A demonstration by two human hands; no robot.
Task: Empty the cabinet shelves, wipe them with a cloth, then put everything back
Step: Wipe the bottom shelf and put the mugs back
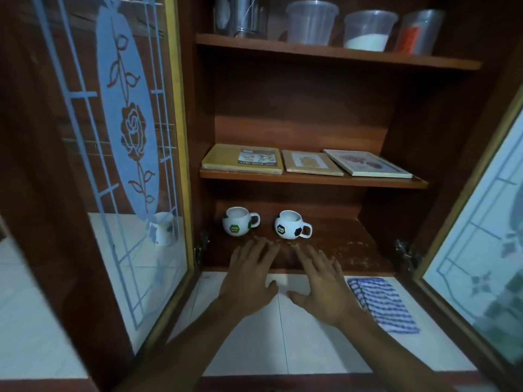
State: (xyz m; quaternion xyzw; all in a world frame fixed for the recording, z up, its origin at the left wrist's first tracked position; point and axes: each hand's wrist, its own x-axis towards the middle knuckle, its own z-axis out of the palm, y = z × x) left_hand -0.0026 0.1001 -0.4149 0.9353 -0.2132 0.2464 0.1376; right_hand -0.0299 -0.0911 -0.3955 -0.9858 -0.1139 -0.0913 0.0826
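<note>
The wooden cabinet stands open, with three shelves in view. Two football-patterned mugs, one with green patches (240,225) and one with black patches (291,228), stand on the bottom shelf (345,244). My left hand (249,278) and my right hand (325,290) reach toward that shelf with fingers spread, fingertips over its front edge, just short of the mugs. Neither hand holds anything. A blue-and-white striped cloth (385,304) lies on the white counter to the right of my right hand.
Three flat packs lie on the middle shelf (311,181): a yellow food-tray pack (243,159), a brown pack (311,162), a framed one (368,162). Plastic tubs (311,22) and a steel canister (249,15) stand on top. Glass doors (124,154) hang open on both sides.
</note>
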